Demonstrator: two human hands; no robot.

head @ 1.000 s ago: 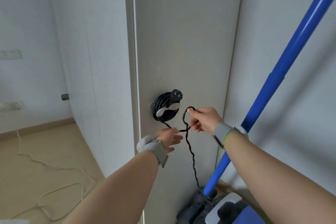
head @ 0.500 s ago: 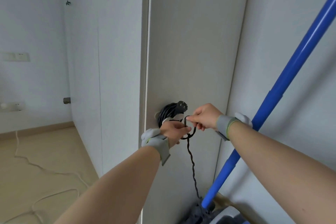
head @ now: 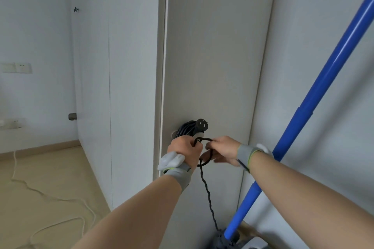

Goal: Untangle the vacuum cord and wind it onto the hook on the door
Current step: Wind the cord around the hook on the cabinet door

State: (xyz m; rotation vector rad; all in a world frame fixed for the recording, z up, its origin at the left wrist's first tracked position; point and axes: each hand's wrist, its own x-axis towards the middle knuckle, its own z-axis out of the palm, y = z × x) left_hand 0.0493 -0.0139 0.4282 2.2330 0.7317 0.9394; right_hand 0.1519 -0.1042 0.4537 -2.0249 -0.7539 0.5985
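A black vacuum cord (head: 208, 192) runs twisted up from the vacuum base at the bottom to a coil (head: 187, 129) wound on the white hook (head: 199, 134) on the grey door (head: 212, 56). The plug (head: 203, 124) sticks out on top of the coil. My left hand (head: 185, 150) grips the cord just under the coil. My right hand (head: 221, 148) pinches a small loop of the cord right beside the left hand. Most of the hook is hidden behind the coil and my left hand.
A blue vacuum pole (head: 315, 91) leans diagonally at the right, close to my right wrist. The vacuum base (head: 228, 238) sits at the bottom. A white cord (head: 50, 198) trails over the floor at the left. White cabinet panels (head: 121, 66) stand left of the door.
My left hand has risen to the coil and closed round the cord. The right hand has drawn its loop, now smaller, in towards the hook. The view has shifted slightly.
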